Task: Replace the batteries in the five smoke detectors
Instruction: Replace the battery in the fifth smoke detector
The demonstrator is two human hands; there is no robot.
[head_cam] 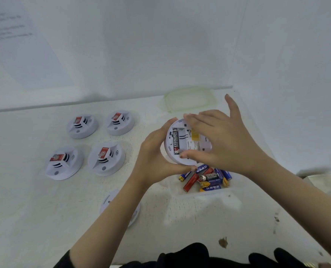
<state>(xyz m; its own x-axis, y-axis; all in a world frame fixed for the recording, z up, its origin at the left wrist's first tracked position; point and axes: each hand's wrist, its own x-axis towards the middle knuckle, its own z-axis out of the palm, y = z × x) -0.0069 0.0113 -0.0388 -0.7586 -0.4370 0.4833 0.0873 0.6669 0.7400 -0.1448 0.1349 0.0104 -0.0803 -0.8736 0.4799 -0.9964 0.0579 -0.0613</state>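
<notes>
We see our left hand cupped around the left rim of a white smoke detector, holding it lifted above the white table with its back turned toward us. In the open battery bay on the left of that back sits one black battery with white lettering. Our right hand lies over the right side of the detector's back, thumb pressed near the lower edge and fingertips at the upper edge, little finger raised free; whether it pinches anything small beneath the palm we cannot tell. Directly below the detector lies a heap of loose batteries, blue, red, yellow-tipped and one black and silver, and they appear to rest in a clear shallow container whose walls are too faint to trace with confidence. At the back of the table, near the wall, lies a clear greenish lid, flat and with nothing on it. To the left stand four more smoke detectors in two rows of two, face up, each with a red label on its raised centre. A white round cover plate lies on the table under our left forearm, partly hidden.
</notes>
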